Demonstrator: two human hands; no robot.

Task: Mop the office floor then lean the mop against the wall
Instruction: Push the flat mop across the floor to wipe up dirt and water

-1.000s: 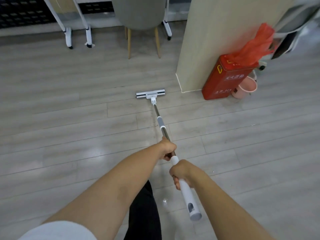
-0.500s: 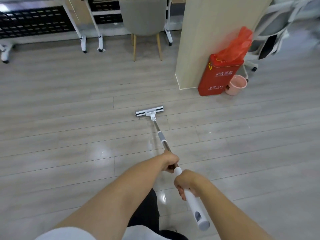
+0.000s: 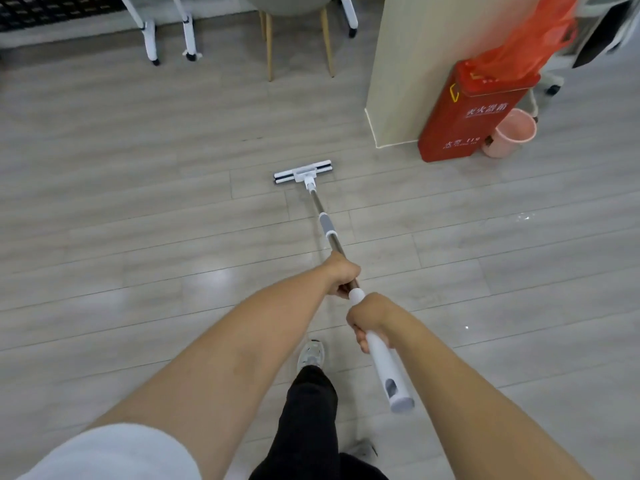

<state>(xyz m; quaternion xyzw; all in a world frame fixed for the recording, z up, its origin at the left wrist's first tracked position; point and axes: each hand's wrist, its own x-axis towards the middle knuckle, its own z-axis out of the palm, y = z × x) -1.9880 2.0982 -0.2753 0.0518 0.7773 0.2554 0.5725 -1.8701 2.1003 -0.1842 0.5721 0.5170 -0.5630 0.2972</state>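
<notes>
left hand curled tight round the steel shaft of the mop, just above the white grip. right hand just behind it, wrapped round that white grip, end of the handle jutting back past the wrist. mop head flat on the grey plank floor, well ahead, pole sloping up to both hands. mopping seemingly mid-stroke; leaning-up step not yet begun.

hazards, left to right. far left, white desk legs and thin chair legs: likely to catch the head if pushed too far forward. low centre, one shoe on glossy, possibly wet boards: slip risk when stepping ahead. handle end behind the right wrist: apt to strike anything unseen behind on a pull-back. right of the head, a beige pillar, then a red box topped with an orange bag, then a pink bucket touching or almost touching the box: a wide swing to the right apt to bump the box or tip the bucket. pale specks farther right, easy to miss.
</notes>
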